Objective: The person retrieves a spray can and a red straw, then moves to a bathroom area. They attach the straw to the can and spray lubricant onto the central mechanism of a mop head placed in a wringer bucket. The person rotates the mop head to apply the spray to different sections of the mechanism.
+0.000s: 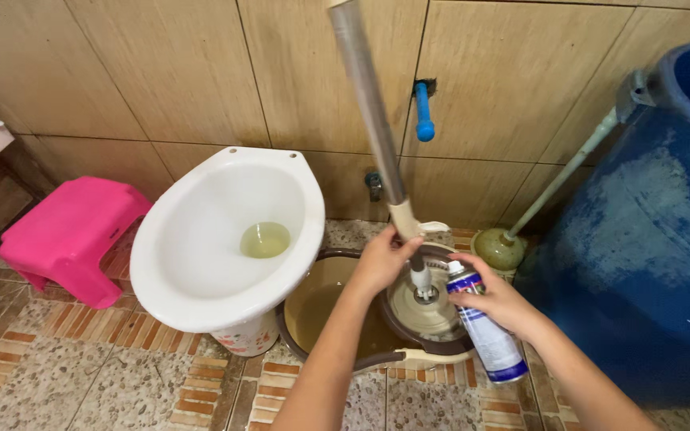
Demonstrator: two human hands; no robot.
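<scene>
My left hand (pixel 383 260) grips the lower end of a metal mop pole (pixel 367 104) that leans up out of the frame. The pole's head sits in the round spinner basket (pixel 433 313) of a brown mop bucket (pixel 313 307) holding murky water. My right hand (pixel 498 299) holds a blue and white spray can (pixel 490 342) upright beside the spinner, a finger resting near its nozzle. The bucket stands on the floor just right of a white toilet bowl (pixel 225 239).
A pink plastic stool (pixel 69 235) stands left of the toilet. A large blue barrel (pixel 648 231) fills the right side, with a green plunger (pixel 501 249) leaning by it. A blue tap (pixel 424 112) sticks out of the tan tiled wall.
</scene>
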